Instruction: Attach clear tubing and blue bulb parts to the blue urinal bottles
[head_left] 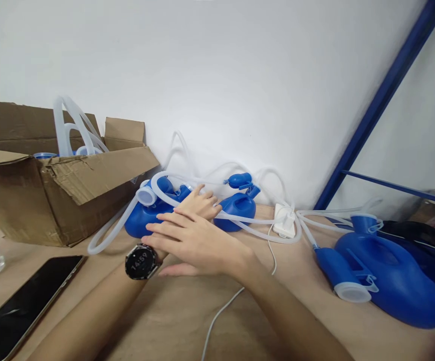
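Observation:
My left hand (pixel 198 203), with a black watch (pixel 141 261) on its wrist, reaches forward among blue bottles, its fingers apart and partly hidden behind my right hand. My right hand (pixel 195 240) crosses over the left wrist, palm down, fingers spread, holding nothing. One blue bottle (pixel 138 220) with a white-capped spout lies left of my hands. Another blue bottle (pixel 236 208) stands just right of my left fingertips. A clear white hose (pixel 157 188) loops around the left bottle.
An open cardboard box (pixel 14 200) with hoses stands at the left, a black phone (pixel 29 301) before it. A white power strip (pixel 285 220) with a cable sits right of centre. At the right lies a large blue bottle (pixel 401 281) near a blue metal frame (pixel 375 110).

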The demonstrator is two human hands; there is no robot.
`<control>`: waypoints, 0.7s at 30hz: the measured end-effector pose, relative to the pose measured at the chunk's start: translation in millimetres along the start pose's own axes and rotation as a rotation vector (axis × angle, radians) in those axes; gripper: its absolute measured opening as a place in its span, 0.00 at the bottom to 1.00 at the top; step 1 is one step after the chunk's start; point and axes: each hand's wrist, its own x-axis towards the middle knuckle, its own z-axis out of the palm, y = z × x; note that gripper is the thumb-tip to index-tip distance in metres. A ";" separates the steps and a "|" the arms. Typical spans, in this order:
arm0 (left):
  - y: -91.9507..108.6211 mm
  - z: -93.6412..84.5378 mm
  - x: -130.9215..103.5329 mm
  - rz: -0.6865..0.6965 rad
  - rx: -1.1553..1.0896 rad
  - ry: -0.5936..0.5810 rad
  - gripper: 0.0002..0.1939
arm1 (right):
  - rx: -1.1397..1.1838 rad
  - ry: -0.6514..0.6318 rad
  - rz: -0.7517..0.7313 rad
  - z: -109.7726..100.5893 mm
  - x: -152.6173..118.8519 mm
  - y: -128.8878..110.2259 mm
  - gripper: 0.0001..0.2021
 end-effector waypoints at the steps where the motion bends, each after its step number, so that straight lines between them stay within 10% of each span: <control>1: -2.2 1.3 -1.9 -0.023 0.025 0.044 0.11 | -0.001 -0.004 0.026 -2.8 -2.6 2.6 0.27; 8: -44.5 18.7 -27.7 -0.241 -0.008 0.299 0.16 | 0.167 -0.098 0.410 -34.7 -47.5 31.9 0.30; 15: -94.5 41.4 -54.7 -0.463 -0.109 0.384 0.18 | 0.492 -0.582 0.953 -60.8 -89.8 55.1 0.39; 21: -87.8 17.1 -56.3 -0.445 -0.113 0.312 0.28 | 0.563 -0.437 1.198 -86.9 -126.4 65.8 0.42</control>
